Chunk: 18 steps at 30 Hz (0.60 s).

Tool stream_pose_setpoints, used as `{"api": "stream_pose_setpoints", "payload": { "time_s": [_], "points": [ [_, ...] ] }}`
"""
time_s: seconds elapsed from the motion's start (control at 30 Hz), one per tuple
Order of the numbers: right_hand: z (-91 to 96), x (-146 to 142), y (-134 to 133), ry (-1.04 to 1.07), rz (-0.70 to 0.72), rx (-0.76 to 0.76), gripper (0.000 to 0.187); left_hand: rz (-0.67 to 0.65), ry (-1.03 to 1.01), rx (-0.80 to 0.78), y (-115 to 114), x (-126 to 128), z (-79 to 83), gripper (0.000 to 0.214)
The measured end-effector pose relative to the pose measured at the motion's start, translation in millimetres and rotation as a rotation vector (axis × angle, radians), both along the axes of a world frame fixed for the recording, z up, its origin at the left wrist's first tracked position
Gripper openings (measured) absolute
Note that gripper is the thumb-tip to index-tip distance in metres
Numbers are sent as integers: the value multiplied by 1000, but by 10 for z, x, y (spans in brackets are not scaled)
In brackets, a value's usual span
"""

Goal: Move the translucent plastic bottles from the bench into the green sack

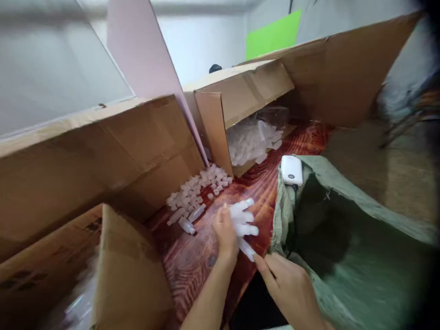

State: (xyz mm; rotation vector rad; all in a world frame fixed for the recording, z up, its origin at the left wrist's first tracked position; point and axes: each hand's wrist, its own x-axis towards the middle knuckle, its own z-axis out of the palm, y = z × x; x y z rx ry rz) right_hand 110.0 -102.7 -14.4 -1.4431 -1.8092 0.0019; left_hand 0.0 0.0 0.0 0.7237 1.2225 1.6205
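Note:
My left hand is closed around several translucent white plastic bottles, which fan out to the right from its grip. Just below them, my right hand pinches the end of another such bottle, whose other end reaches the bunch in my left hand. Small white caps lie in a loose heap on the red wood-patterned table. Near the heap's front edge, a loose bottle rests on its side, with a couple more lying beside it.
At the back, an open cardboard box holds a heap of white plastic pieces. Another cardboard box stands at the front left. On the right, a green woven sack gapes open, with a white device and cable at its rim.

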Motion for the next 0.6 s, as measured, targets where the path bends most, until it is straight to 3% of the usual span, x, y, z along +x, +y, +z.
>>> {"api": "stream_pose_setpoints", "payload": {
  "time_s": [0.1, 0.27, 0.37, 0.47, 0.6],
  "points": [
    [37, -46, -13, 10, 59, -11, 39, -32, 6, -19, 6, 1, 29, 31],
    [47, -55, 6, 21, 5, -38, 46, -28, 43, -54, 18, -11, 4, 37],
    [39, -72, 0, 47, 3, -23, 39, -22, 61, -80, 13, -10, 14, 38],
    [26, -133, -24, 42, 43, -8, 31, -5, 84, -91, -24, 11, 91, 34],
    [32, -184, -50, 36, -19, -6, 30, 14, 144, -131, -113, 47, 231, 34]
  ]
}}
